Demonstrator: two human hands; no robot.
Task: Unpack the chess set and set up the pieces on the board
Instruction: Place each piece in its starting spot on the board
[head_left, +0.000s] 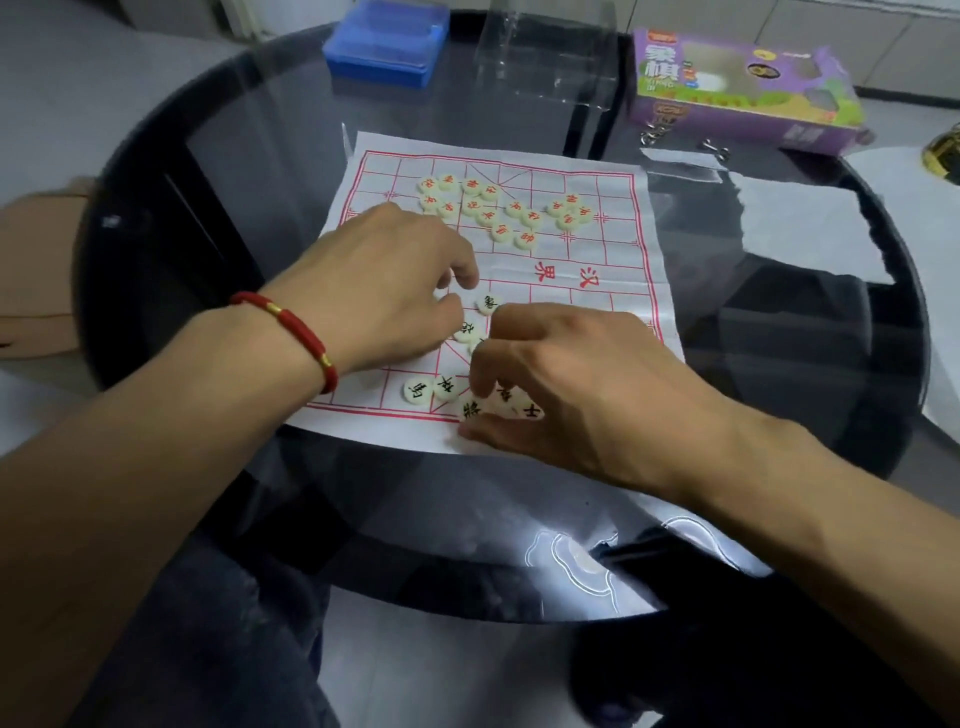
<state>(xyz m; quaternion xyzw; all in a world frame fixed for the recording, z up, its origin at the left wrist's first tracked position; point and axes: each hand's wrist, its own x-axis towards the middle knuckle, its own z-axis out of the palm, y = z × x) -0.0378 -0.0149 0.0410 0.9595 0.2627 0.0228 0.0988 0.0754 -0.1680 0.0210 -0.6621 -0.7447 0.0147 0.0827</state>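
A white paper board (613, 249) with a red grid lies on the round glass table (467, 509). Several cream discs with red characters (498, 208) are bunched on its far half. Cream discs with black characters (418, 389) lie scattered on the near half. My left hand (384, 291), a red cord on its wrist, hovers over the near-left squares with curled fingertips close to a black-marked disc (488, 303). My right hand (566, 379) reaches over the near edge, and its thumb and fingers pinch a black-marked disc (471, 410). More discs are hidden under both hands.
At the table's far side stand a blue plastic box (387, 44), a clear plastic tray (550, 57) and the purple chess-set carton (737, 88). Metal clips (654, 134) lie by the carton. White paper (810, 218) lies at the right, a brown cardboard piece (36, 270) at the left.
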